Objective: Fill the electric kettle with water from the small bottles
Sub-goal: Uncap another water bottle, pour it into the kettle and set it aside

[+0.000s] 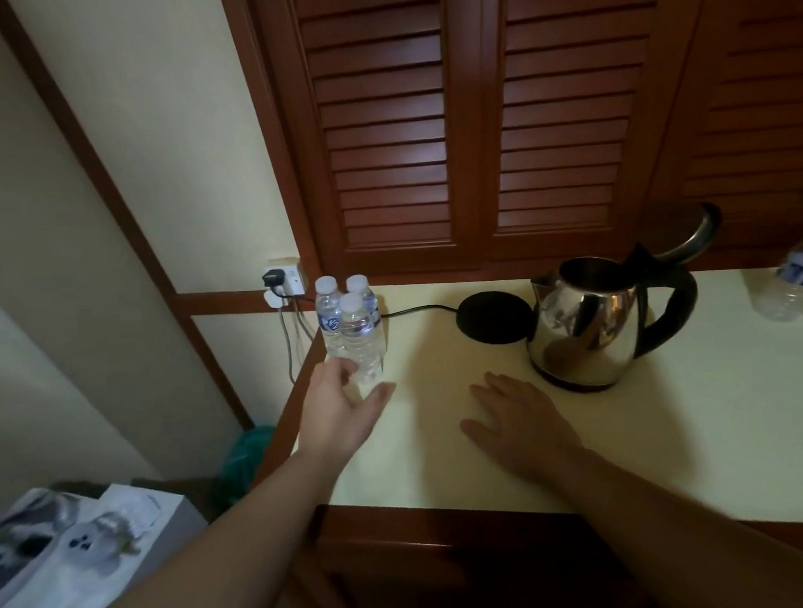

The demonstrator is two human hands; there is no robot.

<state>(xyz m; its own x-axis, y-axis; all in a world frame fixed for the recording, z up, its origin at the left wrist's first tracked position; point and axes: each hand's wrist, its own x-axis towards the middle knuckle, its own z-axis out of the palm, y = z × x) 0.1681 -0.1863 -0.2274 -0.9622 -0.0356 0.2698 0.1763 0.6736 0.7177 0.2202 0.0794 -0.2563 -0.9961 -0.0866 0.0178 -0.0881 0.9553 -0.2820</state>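
Clear plastic, the nearest bottle [362,341] stands just ahead of the left hand [345,410], whose grip is released, ready to close. Right hand [515,419] rests flat on the counter [680,427], released too; the kettle [588,320] waits open just beyond it for pouring.

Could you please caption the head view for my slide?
Left hand reaches a bottle; open kettle waits off its base.

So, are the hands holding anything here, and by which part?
The left hand curls around the lower body of the front water bottle; a firm grip cannot be confirmed. The right hand holds nothing, flat on the countertop.
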